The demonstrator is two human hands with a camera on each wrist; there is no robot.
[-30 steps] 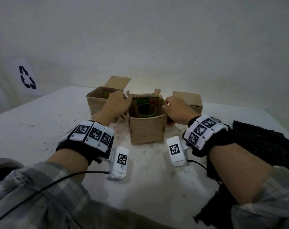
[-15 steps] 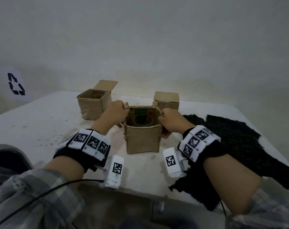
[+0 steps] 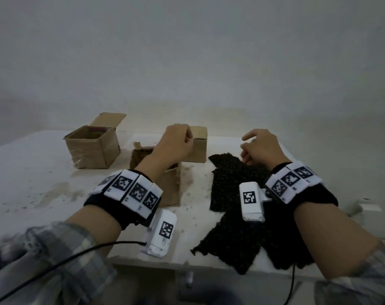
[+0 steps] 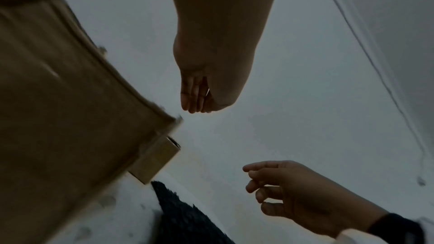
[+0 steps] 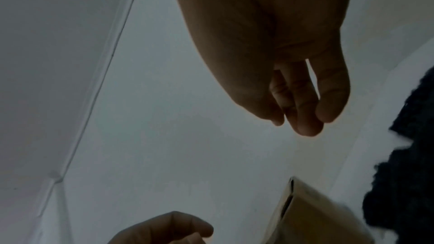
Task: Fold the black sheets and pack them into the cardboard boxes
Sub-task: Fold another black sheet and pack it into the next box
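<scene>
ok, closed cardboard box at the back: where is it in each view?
Head: closed cardboard box, centre, partly behind the left hand.
Left wrist: lower left-centre, behind the near open box.
Right wrist: bottom right.
Shared landmark: black sheet beside it.

brown cardboard boxes (image 3: 92, 148): 3 | rough black cloth sheets (image 3: 231, 183): at least 2, heaped, hard to count | bare hands (image 3: 176, 146): 2 | white table (image 3: 33, 183): 1
</scene>
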